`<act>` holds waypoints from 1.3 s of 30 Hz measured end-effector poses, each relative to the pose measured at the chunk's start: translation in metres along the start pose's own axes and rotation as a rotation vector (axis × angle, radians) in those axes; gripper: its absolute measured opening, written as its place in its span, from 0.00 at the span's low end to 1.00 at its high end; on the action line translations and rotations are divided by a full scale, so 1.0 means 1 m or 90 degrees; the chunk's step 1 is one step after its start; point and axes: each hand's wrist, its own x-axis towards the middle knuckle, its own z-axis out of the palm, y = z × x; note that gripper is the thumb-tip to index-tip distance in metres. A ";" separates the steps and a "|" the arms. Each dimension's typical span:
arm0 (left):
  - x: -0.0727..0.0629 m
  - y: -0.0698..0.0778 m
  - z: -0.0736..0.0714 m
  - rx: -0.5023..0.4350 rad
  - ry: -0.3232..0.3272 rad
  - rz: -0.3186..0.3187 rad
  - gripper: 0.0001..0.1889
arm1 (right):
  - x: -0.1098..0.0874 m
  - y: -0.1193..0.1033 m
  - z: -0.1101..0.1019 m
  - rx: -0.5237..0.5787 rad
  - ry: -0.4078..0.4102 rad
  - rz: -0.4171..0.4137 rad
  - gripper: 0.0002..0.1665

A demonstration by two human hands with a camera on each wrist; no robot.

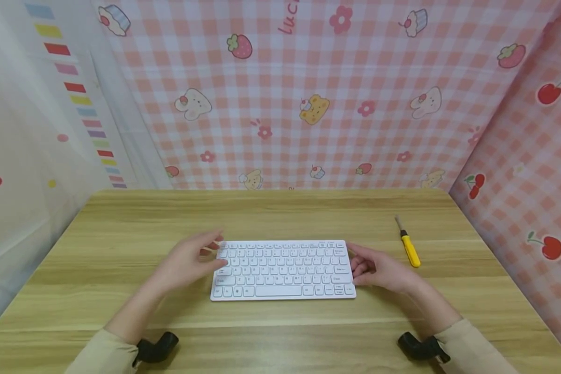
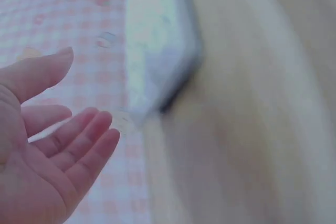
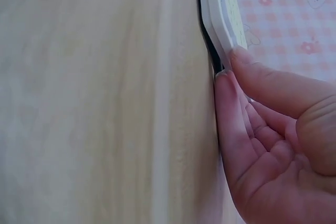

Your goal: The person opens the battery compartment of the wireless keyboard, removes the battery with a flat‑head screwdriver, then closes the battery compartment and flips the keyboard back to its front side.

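Note:
A white compact keyboard (image 1: 282,270) lies across the middle of the wooden table, keys upward. My right hand (image 1: 378,267) is at its right end. In the right wrist view, the thumb and a finger of that hand (image 3: 278,145) pinch the corner of the keyboard (image 3: 223,19), whose underside is dark. My left hand (image 1: 187,259) reaches to the keyboard's left end, with thumb and fingers spread. The left wrist view shows this hand (image 2: 58,145) with its palm in sight and fingers loosely extended, apart from the blurred keyboard (image 2: 168,51).
A screwdriver (image 1: 410,249) with a yellow handle lies to the right of the keyboard, beyond my right hand. Wood-grain tabletop (image 1: 280,337) spreads around the keyboard. Pink checked cloth (image 1: 280,145) hangs behind the table, with more cloth at both sides.

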 end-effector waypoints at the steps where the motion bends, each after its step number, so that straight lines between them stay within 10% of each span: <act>1: 0.003 0.004 0.000 0.005 0.003 0.006 0.36 | 0.000 0.000 0.000 0.000 0.001 0.000 0.49; 10: 0.033 0.040 0.022 -0.010 0.003 0.114 0.38 | -0.001 0.003 0.001 0.007 0.008 -0.003 0.47; 22: 0.061 0.087 0.096 -0.020 -0.062 0.089 0.47 | -0.012 0.004 -0.001 0.027 0.022 -0.055 0.36; 31: 0.080 0.107 0.127 0.095 -0.079 0.135 0.52 | -0.027 0.005 -0.010 0.091 0.076 -0.035 0.28; 39: 0.093 0.115 0.145 0.195 -0.099 0.180 0.56 | -0.039 0.003 -0.022 0.001 0.160 -0.041 0.27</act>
